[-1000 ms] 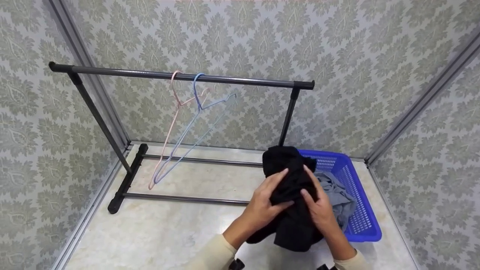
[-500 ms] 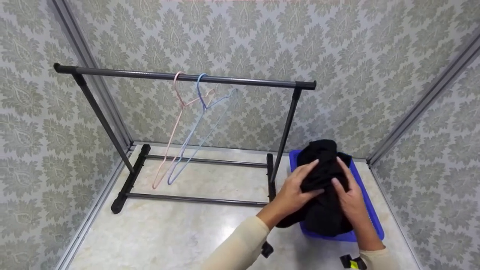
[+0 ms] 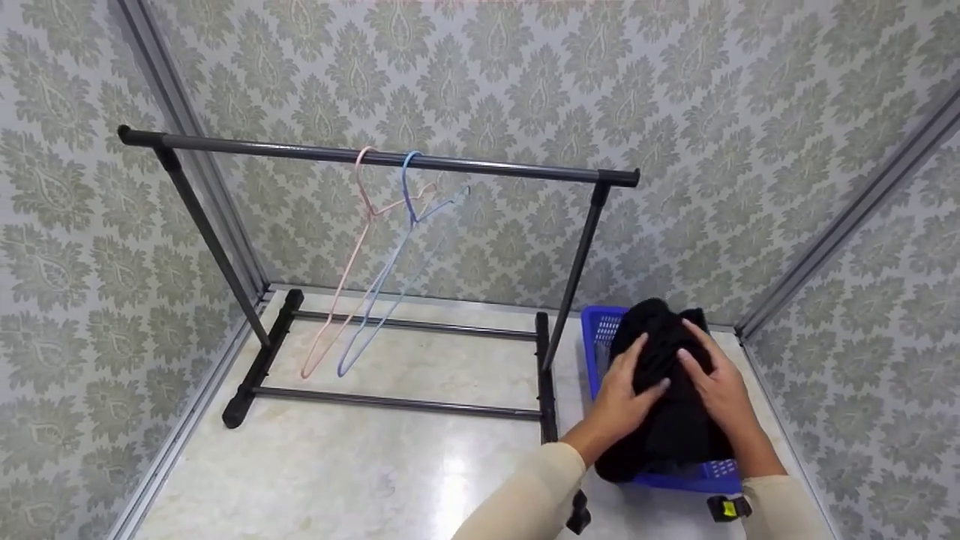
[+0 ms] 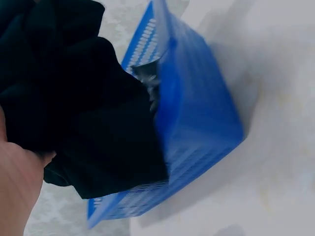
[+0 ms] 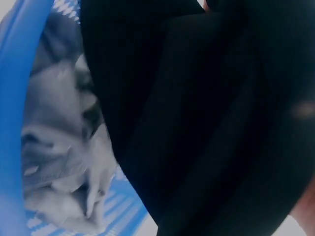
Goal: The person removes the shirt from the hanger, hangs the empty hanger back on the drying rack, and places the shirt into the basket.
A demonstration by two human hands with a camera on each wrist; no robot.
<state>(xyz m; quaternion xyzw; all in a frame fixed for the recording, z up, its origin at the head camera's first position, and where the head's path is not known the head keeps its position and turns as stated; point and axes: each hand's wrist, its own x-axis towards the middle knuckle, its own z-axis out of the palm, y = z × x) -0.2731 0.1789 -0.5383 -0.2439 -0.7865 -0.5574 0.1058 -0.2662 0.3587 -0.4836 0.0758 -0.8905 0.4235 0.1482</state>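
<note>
A bundled black garment [image 3: 679, 439] is held between my two hands over the blue basket [image 3: 590, 352]. My left hand [image 3: 622, 397] grips its left side, thumb and fingers sunk into the folds. On the opposite side, my right hand [image 3: 721, 386] grips it as well. In the left wrist view the black cloth [image 4: 98, 123] droops across the rim of the basket [image 4: 202, 98]. Crumpled grey clothing [image 5: 59, 132] lies inside the basket, seen in the right wrist view. Most of the basket's inside is hidden beneath the garment in the head view.
A black clothes rack [image 3: 480, 166] stands to the left. From its bar hang a pink hanger [image 3: 349, 262] and a blue hanger [image 3: 390, 262]. Patterned walls [image 3: 510, 82] enclose the pale floor [image 3: 360, 480] at the back and both sides.
Both hands have carried the black garment to the right, from beside the rack's right post to over the basket, then slightly lower. The hangers sway a little.
</note>
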